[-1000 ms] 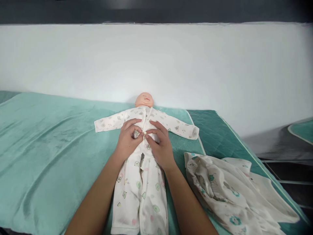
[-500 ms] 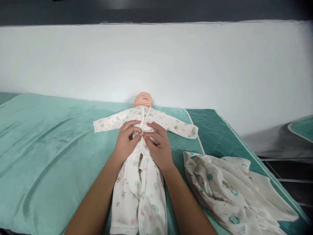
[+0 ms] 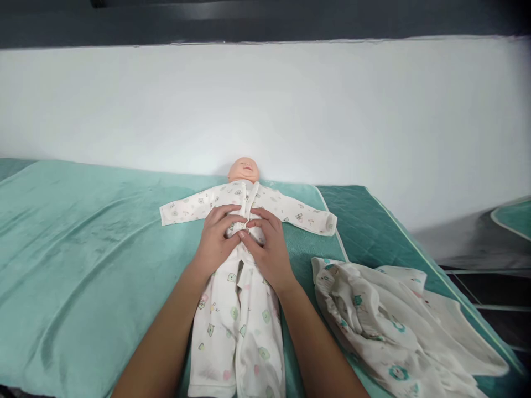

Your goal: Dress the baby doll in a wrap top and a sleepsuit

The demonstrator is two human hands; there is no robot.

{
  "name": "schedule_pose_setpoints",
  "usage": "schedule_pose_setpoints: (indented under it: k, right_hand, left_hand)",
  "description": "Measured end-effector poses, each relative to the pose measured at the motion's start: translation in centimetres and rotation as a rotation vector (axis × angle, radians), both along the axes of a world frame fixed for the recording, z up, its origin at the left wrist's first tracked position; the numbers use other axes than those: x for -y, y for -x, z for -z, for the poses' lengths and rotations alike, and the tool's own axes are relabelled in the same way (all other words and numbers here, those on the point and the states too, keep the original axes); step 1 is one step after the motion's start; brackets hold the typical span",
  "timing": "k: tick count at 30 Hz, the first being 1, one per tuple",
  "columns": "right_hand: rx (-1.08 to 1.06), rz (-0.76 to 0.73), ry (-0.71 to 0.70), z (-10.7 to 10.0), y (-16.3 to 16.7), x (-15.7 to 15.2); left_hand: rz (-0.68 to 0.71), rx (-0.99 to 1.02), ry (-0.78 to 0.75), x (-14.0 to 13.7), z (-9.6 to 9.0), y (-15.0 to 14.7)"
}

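Observation:
A baby doll [image 3: 244, 169] lies on its back, its head near the wall. It wears a white baby top [image 3: 276, 201] printed with small animals, both sleeves spread to the sides, and matching trousers [image 3: 213, 337]. At the lower front opening of the top, my left hand [image 3: 218, 237] pinches one edge of the cloth. My right hand [image 3: 269, 246] grips the opposite edge, its fingertips close against those of the left. Higher up, the two front edges lie slightly parted. The fastening between my fingers is too small and covered to make out.
Crumpled white baby clothes [image 3: 385, 326] with teal prints lie to the right. A light green blanket [image 3: 91, 265] lies under the doll, over a darker green quilted mat [image 3: 352, 221]. A white wall [image 3: 265, 105] rises behind. Dark shelving with metal bars [image 3: 498, 290] stands at far right.
My fingers have shifted slightly at the front opening, and the right thumb now sits a little lower and further left. The doll and loose clothes stay in place; the view has moved slightly.

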State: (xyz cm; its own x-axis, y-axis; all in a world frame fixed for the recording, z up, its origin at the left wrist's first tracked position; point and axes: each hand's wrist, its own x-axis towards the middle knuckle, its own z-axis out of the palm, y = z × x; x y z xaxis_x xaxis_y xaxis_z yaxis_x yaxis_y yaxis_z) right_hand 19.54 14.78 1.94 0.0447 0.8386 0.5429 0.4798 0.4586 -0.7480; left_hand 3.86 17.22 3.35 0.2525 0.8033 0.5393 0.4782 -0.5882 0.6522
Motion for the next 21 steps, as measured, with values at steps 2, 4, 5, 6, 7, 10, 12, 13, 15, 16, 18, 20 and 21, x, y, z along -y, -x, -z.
schedule_pose_setpoints:
  k: [2, 4, 5, 6, 7, 10, 12, 13, 15, 16, 18, 20, 21]
  right_hand:
    - [-0.007, 0.000, -0.002, -0.01, 0.01, 0.02]
    - [-0.021, 0.005, 0.002, -0.04, 0.02, 0.04]
    - [-0.031, 0.009, 0.009, -0.05, 0.03, 0.04]
    - [-0.044, 0.014, 0.015, -0.04, 0.04, 0.05]
    - [-0.058, 0.021, 0.021, -0.01, 0.05, 0.04]
    - [-0.103, 0.051, 0.031, 0.18, 0.08, -0.01]
    - [-0.124, 0.073, 0.037, 0.33, 0.08, -0.06]
    - [-0.128, 0.082, 0.040, 0.37, 0.08, -0.09]
    - [-0.129, 0.091, 0.040, 0.38, 0.08, -0.10]
    - [-0.127, 0.091, 0.040, 0.35, 0.09, -0.09]
    - [-0.134, 0.087, 0.042, 0.23, 0.12, -0.05]
    - [-0.187, 0.082, 0.049, 0.10, 0.16, -0.03]
    - [-0.241, 0.076, 0.061, 0.06, 0.17, -0.04]
  left_hand:
    - [0.012, -0.010, -0.004, -0.01, 0.02, 0.05]
    - [0.019, -0.026, 0.001, 0.01, 0.00, 0.09]
    - [0.024, -0.035, 0.006, 0.03, -0.03, 0.11]
    - [0.031, -0.043, 0.011, 0.05, -0.06, 0.13]
    - [0.040, -0.051, 0.013, 0.08, -0.10, 0.16]
    - [0.069, -0.083, 0.007, 0.22, -0.29, 0.29]
    - [0.079, -0.116, 0.002, 0.32, -0.45, 0.35]
    - [0.081, -0.132, 0.002, 0.37, -0.52, 0.36]
    - [0.078, -0.159, 0.001, 0.44, -0.59, 0.30]
    - [0.071, -0.166, 0.001, 0.46, -0.58, 0.24]
    - [0.041, -0.161, -0.009, 0.44, -0.44, 0.05]
    - [-0.001, -0.132, -0.018, 0.37, -0.20, -0.15]
    - [-0.022, -0.113, -0.020, 0.33, -0.09, -0.22]
